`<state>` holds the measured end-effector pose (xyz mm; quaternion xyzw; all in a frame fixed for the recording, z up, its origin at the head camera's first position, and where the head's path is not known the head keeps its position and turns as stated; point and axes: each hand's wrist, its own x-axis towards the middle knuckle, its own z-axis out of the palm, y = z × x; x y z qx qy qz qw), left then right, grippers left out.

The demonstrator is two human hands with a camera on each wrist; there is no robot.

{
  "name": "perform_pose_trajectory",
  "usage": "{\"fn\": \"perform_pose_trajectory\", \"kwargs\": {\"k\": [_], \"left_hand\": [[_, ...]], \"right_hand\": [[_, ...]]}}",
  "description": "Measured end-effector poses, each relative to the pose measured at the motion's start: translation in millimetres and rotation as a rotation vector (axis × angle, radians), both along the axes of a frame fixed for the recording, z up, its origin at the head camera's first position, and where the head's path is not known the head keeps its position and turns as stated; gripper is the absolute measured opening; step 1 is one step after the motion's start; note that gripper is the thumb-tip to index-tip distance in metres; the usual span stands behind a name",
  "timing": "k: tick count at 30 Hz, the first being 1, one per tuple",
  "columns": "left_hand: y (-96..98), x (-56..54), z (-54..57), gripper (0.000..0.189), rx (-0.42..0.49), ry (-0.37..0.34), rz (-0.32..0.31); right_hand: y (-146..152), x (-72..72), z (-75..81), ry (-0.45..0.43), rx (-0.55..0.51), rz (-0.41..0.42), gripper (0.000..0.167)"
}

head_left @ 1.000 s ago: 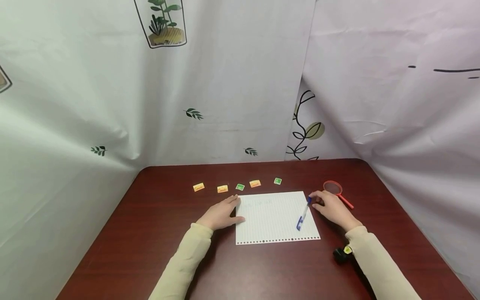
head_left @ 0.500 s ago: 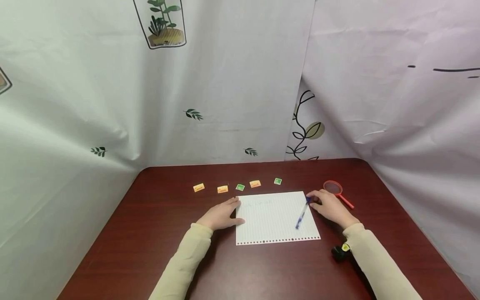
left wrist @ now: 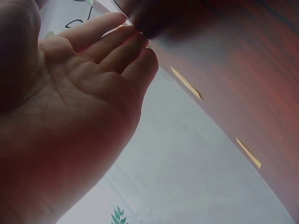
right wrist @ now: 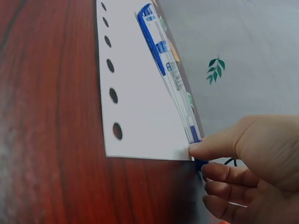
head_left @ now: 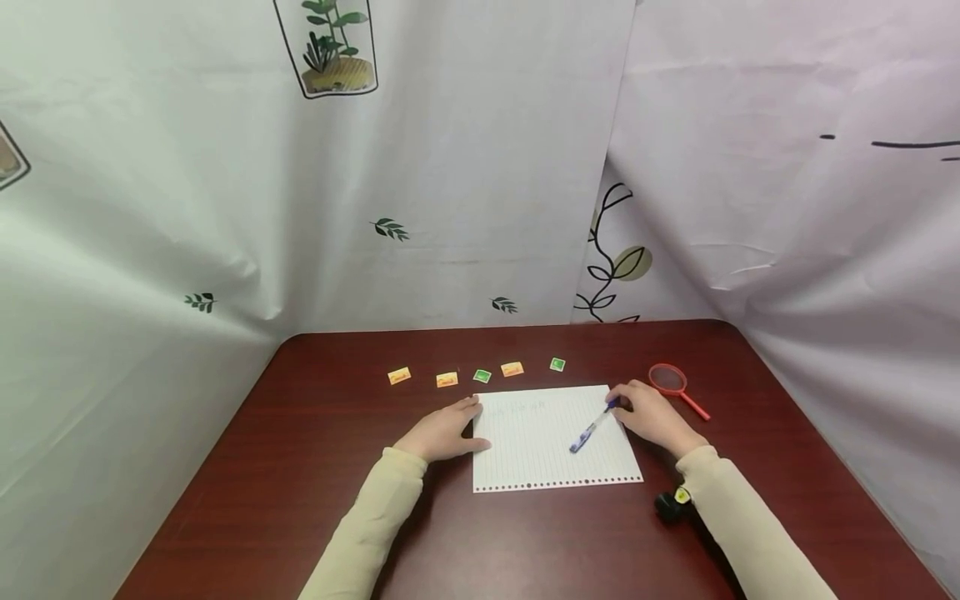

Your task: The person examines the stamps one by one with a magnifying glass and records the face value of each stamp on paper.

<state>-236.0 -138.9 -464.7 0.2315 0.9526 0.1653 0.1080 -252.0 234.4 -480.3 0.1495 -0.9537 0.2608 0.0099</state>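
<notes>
A slim clear pen [head_left: 591, 432] with blue parts slants over the sheet of paper [head_left: 540, 454], one blue end pinched between the thumb and forefinger of the right hand [head_left: 654, 415]. Those fingers are closed down to the pen's width; the remaining ones curl in below them, as the right wrist view shows. The pen's clip end points away from the fingers, toward the person and to the left; whether it touches the paper cannot be told.

The sheet, ruled and marked with faint writing beyond and to the left of the right fingers, lies between the two hands. Its row of punched holes runs along the edge nearer the person than either set of fingers. The left hand [head_left: 441, 432] rests at the sheet's left edge, fingers extended and holding nothing, thumb spread apart from them and reaching over the paper.

Just beyond the right fingers and to their right lies a red magnifying glass [head_left: 667, 379]. Farther from the person than the left fingertips, small orange cards [head_left: 447, 380] and green cards [head_left: 482, 377] form a loose row. All of it sits on a dark red desk [head_left: 300, 500], and well past the fingers hangs a pale cloth [head_left: 465, 167] printed with leaves.
</notes>
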Motion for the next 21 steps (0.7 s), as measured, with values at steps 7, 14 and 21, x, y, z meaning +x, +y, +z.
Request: {"fn": "perform_pose_trajectory", "kwargs": {"k": [7,14,21], "left_hand": [[0.8,-1.9,-1.6,0.075,-0.014,0.005,0.004],[1.5,-1.4,-1.0,0.074,-0.017,0.003,0.007],[1.9,-1.7,-2.0,0.074,-0.024,0.010,0.006]], "right_hand": [[-5.0,1.8,4.2,0.005,0.018,0.022,0.014],[-6.4,-0.2,7.1,-0.016,0.035,0.046,0.011],[-3.5,-2.6,6.6,-0.011,0.046,0.082,0.011]]}}
